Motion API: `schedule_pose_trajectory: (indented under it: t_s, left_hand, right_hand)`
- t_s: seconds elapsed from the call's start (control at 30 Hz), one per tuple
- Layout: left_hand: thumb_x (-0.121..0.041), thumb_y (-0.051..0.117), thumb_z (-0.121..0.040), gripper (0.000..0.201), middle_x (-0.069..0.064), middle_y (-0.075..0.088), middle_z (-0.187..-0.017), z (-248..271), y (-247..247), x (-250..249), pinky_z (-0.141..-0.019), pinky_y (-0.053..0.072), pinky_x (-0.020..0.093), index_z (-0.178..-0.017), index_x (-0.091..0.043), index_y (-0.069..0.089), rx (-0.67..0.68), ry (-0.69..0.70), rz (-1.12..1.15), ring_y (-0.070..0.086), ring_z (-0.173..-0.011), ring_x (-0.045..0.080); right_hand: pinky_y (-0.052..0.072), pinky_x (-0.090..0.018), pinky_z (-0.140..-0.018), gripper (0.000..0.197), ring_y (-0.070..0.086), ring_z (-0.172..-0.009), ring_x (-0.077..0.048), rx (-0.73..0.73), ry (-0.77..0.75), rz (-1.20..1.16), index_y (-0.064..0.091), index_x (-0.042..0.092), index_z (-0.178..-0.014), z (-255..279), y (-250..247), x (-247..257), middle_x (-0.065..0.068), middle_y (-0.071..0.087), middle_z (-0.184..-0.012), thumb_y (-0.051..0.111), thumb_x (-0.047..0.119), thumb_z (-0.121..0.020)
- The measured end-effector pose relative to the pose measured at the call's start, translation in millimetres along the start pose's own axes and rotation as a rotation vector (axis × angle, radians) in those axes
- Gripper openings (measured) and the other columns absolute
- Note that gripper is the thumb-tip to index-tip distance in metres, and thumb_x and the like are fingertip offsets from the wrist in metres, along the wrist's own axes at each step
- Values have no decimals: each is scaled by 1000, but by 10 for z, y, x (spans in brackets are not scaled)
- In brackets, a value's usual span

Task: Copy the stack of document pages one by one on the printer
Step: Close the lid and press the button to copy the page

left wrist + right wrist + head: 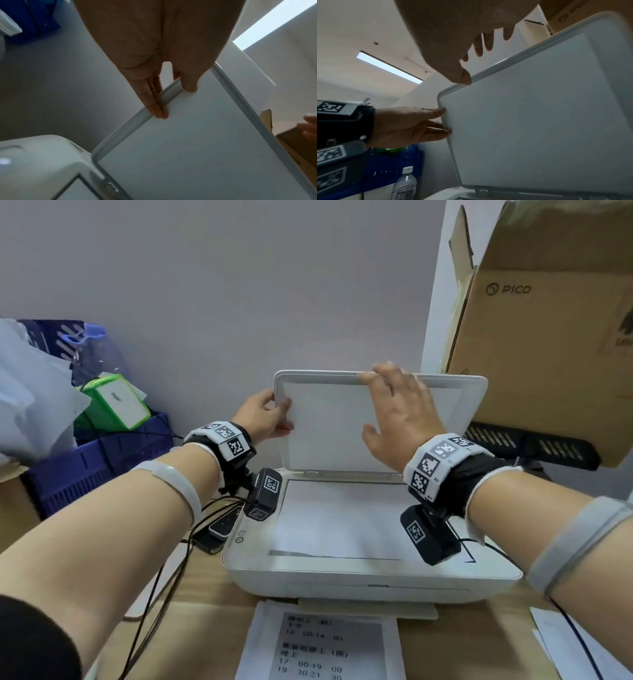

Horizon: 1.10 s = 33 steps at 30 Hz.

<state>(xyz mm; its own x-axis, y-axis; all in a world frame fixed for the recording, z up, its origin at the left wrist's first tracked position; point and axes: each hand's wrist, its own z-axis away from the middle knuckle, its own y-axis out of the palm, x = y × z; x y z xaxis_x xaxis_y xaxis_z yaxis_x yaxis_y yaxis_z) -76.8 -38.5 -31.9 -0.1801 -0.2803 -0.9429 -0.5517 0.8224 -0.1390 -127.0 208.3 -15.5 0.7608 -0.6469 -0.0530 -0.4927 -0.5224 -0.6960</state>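
Printer [359, 577] lid [370, 419] is raised; left hand [263, 416] pinches its 9 o'clock edge, right hand [397, 412] rests loose-fingered at 12. A page [335, 525] lies on the glass; a printed copy [322, 645] lies at 6 o'clock. Closing and copying remain.

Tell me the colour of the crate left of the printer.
Dark blue crate, clearest in the head view.

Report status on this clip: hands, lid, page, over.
Left hand grips the lid's left edge; right hand open at its top edge. Lid raised, a sheet on the glass. Printed page lies before the printer. Nothing in the way.
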Motion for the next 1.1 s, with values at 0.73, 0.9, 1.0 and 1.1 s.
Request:
schedule_pose_trajectory:
  t_s: [0.73, 0.9, 1.0, 1.1]
  left_hand:
    - [-9, 61, -94, 35, 7, 71, -115, 1566, -420, 589, -75, 58, 35, -127, -22, 63, 69, -405, -224, 69, -99, 25]
    - [-3, 38, -100, 45, 11, 63, -127, 1646, -359, 653, -52, 58, 33, -133, -25, 59, 14, -500, -226, 67, -93, 32]
    - [0, 36, -95, 53, 8, 59, -129, 1686, -358, 631, -57, 61, 45, -134, -29, 57, 27, -535, -249, 65, -99, 37]
    - [-1, 35, -96, 54, 3, 62, -112, 1708, -372, 568, -63, 61, 54, -134, -30, 57, 36, -576, -291, 68, -91, 33]
  right_hand:
    - [38, -46, -107, 68, 47, -128, -29, 837, 106, -228, 53, 24, -135, 1003, 284, 534, -8, 49, -140, 41, 72, -89]
    - [16, -61, -113, 53, 26, -144, -23, 824, 196, -190, 41, 34, -141, 1219, 432, 616, -1, 30, -156, 26, 61, -98]
    - [5, -64, -116, 53, 17, -148, -21, 786, 207, -179, 30, 38, -146, 1318, 496, 648, 2, 18, -162, 22, 60, -98]
    - [3, -62, -117, 53, 15, -149, -20, 767, 210, -184, 28, 39, -147, 1348, 471, 659, 2, 16, -162, 21, 59, -99]
